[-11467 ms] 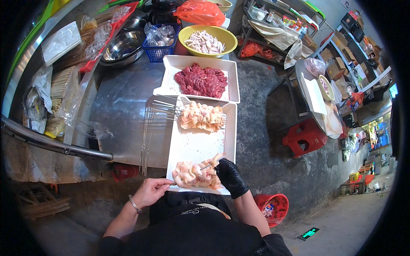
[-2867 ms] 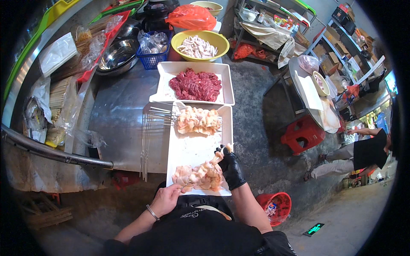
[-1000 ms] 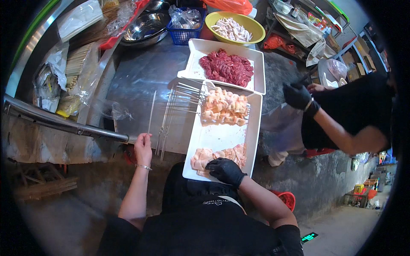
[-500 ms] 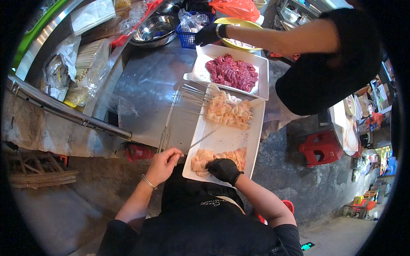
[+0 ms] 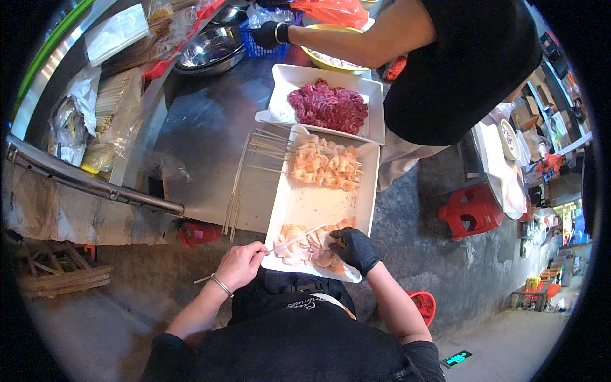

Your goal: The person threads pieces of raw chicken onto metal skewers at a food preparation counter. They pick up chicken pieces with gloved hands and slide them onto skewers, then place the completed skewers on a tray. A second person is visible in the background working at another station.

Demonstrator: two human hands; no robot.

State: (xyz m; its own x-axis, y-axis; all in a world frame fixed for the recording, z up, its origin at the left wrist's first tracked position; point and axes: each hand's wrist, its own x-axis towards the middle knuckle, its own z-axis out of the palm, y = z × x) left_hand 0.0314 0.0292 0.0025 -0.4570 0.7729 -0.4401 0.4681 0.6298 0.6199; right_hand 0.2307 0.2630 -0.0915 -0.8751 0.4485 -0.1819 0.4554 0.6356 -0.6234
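My bare left hand (image 5: 240,264) is closed in a pinch round a thin skewer (image 5: 289,242). The skewer slants over a pile of pale, raw meat pieces (image 5: 305,249) at the near end of a white tray (image 5: 286,204). On the right of that pile, my black-gloved right hand (image 5: 356,250) has its fingers curled at the meat, seemingly gripping a piece; its fingertips are partly hidden. Threaded skewers of pale meat (image 5: 326,163) lie at the tray's far end, their bare ends sticking out over the left rim.
Dark red sliced meat (image 5: 328,107) fills another white tray (image 5: 280,86) beyond. A co-worker's gloved hand (image 5: 267,35) reaches to a blue basket (image 5: 258,49). Loose metal skewers (image 5: 235,191) lie on the metal table (image 5: 203,137). Steel bowls (image 5: 210,51) and a red stool (image 5: 471,210) stand around.
The skewer in my left hand has swung down from over the tray's middle onto the meat pile. My right hand has shifted right. The co-worker's arm has moved left towards the basket.
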